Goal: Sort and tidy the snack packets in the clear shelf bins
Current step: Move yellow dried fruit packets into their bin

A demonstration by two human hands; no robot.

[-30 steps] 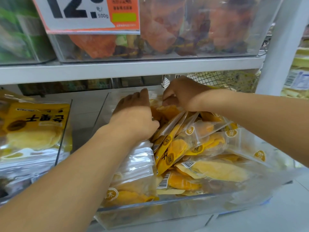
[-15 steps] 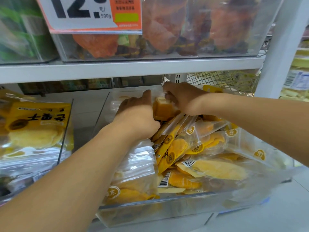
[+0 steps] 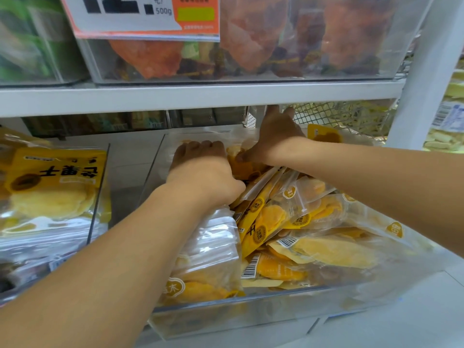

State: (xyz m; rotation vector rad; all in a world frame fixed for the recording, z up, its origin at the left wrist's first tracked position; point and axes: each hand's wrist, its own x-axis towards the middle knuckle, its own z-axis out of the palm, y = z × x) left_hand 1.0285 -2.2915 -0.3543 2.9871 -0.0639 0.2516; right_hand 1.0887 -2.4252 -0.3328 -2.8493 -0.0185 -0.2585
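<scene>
Mango packets (image 3: pixel 296 222), glossy clear film with yellow-orange print, are lying heaped in the clear plastic bin (image 3: pixel 251 312) on the lower shelf. Right hand (image 3: pixel 273 136) is now reaching further back than a moment ago, fingers stretching out toward the wire mesh (image 3: pixel 339 116), no longer curling over a packet. Left hand (image 3: pixel 203 169) is staying down in the pile, fingers bent into the packets; whether it is gripping one, cannot tell. Flat yellow bags (image 3: pixel 55 187) are sitting in the neighbouring bin.

Glossy clear plastic packets (image 3: pixel 288 217) fill a transparent smooth plastic bin (image 3: pixel 251 312).
</scene>
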